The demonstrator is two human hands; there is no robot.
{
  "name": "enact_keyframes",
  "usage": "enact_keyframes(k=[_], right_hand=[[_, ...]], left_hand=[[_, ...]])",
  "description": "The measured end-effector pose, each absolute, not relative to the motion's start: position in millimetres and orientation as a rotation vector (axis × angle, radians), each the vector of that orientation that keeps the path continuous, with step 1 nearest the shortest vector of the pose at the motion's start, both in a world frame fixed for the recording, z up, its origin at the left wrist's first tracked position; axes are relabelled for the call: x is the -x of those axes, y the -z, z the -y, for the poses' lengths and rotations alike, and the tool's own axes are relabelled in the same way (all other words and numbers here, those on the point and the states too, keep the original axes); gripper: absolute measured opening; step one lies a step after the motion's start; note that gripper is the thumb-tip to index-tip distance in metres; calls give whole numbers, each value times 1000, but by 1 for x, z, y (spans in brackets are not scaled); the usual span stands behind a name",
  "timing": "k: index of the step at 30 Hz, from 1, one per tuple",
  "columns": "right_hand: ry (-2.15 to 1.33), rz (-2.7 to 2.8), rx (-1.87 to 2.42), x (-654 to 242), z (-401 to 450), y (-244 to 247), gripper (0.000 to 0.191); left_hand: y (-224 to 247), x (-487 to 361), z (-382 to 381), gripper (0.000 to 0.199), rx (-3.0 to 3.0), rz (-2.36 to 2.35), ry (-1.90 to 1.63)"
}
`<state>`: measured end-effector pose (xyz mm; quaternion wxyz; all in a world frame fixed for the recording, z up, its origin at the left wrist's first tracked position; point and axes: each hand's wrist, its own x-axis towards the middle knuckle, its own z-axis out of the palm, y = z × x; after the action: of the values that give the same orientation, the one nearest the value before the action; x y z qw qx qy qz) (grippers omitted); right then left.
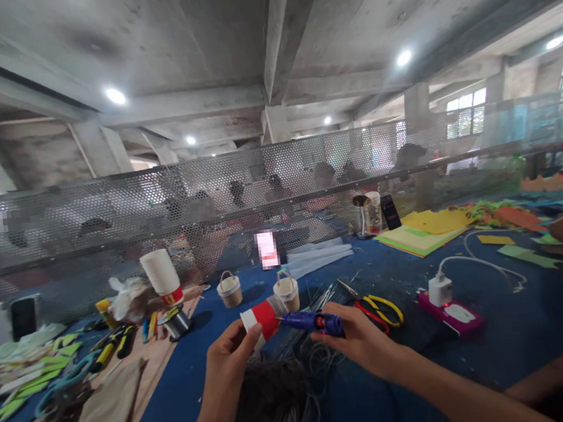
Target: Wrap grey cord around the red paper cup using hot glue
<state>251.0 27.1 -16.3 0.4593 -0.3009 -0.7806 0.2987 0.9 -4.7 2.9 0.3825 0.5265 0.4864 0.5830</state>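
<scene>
Gripping a red-and-white cup (261, 319) above the desk (172, 390), the left hand (230, 356) holds it tilted beside the blue glue gun (306, 322) clasped in the right hand (362, 335); two small handled buckets (230, 292) stand toward the desk's far edge.

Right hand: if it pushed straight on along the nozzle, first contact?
Probably the red-and-white cup in the left hand. The right hand's blue glue gun points at it, nozzle very near; contact or gap unclear.
</scene>
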Motion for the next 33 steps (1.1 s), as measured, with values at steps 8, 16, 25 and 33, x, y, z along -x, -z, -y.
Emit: enact_keyframes(k=[8,16,25,33], right_hand=[[-764,1913,738,-251,-27,17,35],[-764,1883,734,-250,-26,16,35],[-732,1889,766,-251,-26,16,31],[-683,1875,753,-252,-28,18,30]], left_hand=[[-8,-3,7,41,-1380,-1298,-1508],[-4,-2,4,40,-1403,-1274,-1494],[-7,-3,6,39,-1462,-1300,-1490],[-11,-6,8,40,-1519,-1372,-1497]])
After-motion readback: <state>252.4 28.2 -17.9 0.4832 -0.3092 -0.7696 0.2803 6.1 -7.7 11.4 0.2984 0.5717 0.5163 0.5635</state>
